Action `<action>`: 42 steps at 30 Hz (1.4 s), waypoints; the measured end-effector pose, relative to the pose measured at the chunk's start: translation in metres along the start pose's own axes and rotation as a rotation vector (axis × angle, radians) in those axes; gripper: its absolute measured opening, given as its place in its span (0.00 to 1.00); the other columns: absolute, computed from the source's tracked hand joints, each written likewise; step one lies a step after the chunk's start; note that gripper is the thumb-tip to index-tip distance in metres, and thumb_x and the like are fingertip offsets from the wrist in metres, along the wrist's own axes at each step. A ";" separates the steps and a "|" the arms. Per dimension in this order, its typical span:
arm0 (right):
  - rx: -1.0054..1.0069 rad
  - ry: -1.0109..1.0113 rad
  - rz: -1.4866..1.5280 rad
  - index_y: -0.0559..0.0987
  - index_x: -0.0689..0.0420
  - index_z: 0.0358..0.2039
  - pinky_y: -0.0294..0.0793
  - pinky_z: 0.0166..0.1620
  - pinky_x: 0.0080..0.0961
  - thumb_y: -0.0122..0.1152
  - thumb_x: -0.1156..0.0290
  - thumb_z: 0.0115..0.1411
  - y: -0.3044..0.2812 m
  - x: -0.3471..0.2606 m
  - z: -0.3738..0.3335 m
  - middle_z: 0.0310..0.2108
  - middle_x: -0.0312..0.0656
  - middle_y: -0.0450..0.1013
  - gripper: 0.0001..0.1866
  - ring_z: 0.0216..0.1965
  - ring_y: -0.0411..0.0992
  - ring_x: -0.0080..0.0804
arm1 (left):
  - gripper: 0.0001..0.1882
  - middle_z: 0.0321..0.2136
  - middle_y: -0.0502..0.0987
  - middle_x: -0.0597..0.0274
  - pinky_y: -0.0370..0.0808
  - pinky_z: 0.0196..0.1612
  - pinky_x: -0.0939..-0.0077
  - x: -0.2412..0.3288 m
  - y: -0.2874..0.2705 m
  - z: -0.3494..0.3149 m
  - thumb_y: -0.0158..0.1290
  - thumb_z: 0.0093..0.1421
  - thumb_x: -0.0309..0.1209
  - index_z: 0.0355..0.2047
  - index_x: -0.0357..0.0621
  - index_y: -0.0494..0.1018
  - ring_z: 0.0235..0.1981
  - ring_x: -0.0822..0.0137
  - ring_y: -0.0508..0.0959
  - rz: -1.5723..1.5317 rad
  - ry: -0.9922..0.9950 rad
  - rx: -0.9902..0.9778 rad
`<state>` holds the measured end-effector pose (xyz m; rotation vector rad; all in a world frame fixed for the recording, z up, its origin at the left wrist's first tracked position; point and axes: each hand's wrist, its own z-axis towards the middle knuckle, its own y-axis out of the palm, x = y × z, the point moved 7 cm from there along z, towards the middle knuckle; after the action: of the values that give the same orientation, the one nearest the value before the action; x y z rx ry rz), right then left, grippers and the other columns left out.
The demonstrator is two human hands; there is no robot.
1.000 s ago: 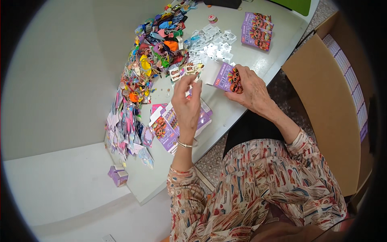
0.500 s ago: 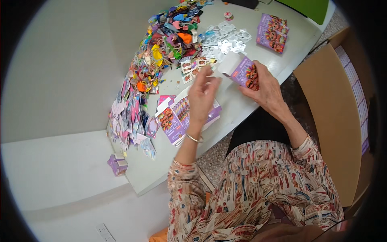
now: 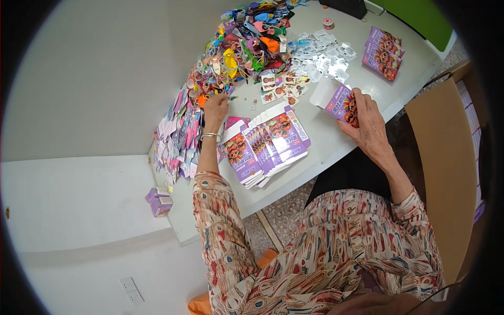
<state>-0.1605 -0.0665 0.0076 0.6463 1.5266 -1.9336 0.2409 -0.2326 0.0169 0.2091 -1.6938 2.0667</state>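
Observation:
My right hand (image 3: 370,128) grips a small purple box (image 3: 340,105) with a bright picture on its front. The box's white end flap (image 3: 323,93) stands open, pointing toward the table's far side. My left hand (image 3: 214,111) is at the near edge of a heap of small colourful packed trinkets (image 3: 231,63). Its fingers are bunched downward there, and whatever they pinch is hidden. Beside that wrist lies a fanned stack of flattened purple boxes (image 3: 268,144). Sheets of small picture stickers (image 3: 283,86) lie between my hands, a little farther off.
Several filled purple boxes (image 3: 383,58) lie at the far right. White printed slips (image 3: 323,58) spread beside the trinkets. Pastel folded cards (image 3: 176,136) pile up along the wall. A large cardboard carton (image 3: 441,168) stands right of the table. A small purple box (image 3: 159,202) sits at the left corner.
My left hand has moved left from above the flattened boxes to the trinket heap, uncovering the stack. My right hand still holds the open box. The whole view has shifted slightly.

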 end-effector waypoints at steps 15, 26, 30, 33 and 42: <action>0.046 -0.082 -0.048 0.60 0.63 0.59 0.70 0.47 0.37 0.68 0.65 0.48 0.008 -0.005 0.000 0.44 0.50 0.66 0.40 0.45 0.66 0.47 | 0.07 0.33 0.76 0.51 0.76 0.34 0.58 0.006 0.005 0.004 0.52 0.54 0.25 0.34 0.40 0.74 0.34 0.50 0.78 0.431 0.316 -0.045; 0.042 -0.062 -0.091 0.60 0.61 0.59 0.71 0.47 0.38 0.68 0.65 0.48 0.007 -0.003 -0.002 0.44 0.49 0.66 0.40 0.45 0.67 0.47 | 0.06 0.27 0.78 0.57 0.74 0.31 0.72 0.003 -0.020 -0.043 0.56 0.55 0.24 0.35 0.40 0.75 0.24 0.63 0.77 -0.058 0.088 -0.238; 0.019 -0.056 -0.106 0.60 0.62 0.59 0.71 0.47 0.37 0.68 0.65 0.48 0.007 -0.005 -0.002 0.44 0.49 0.66 0.40 0.45 0.67 0.47 | 0.12 0.33 0.76 0.55 0.74 0.33 0.71 0.002 -0.009 -0.053 0.60 0.50 0.23 0.37 0.39 0.75 0.28 0.62 0.76 -0.019 0.094 -0.347; 0.037 -0.069 -0.103 0.60 0.62 0.59 0.71 0.47 0.37 0.68 0.65 0.48 0.006 -0.005 -0.003 0.45 0.50 0.66 0.40 0.45 0.67 0.47 | 0.12 0.33 0.75 0.55 0.74 0.34 0.71 -0.001 -0.004 -0.049 0.60 0.49 0.23 0.35 0.39 0.75 0.28 0.61 0.76 0.002 0.082 -0.403; 0.043 -0.081 -0.089 0.60 0.62 0.59 0.71 0.48 0.37 0.68 0.64 0.48 0.005 -0.004 -0.004 0.45 0.50 0.66 0.41 0.45 0.67 0.47 | 0.08 0.25 0.77 0.55 0.74 0.30 0.72 -0.010 -0.027 -0.026 0.59 0.51 0.25 0.32 0.39 0.76 0.24 0.63 0.77 -0.093 0.047 -0.061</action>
<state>-0.1539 -0.0632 0.0057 0.5197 1.4895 -2.0388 0.2662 -0.2063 0.0310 0.2139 -1.6844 1.9354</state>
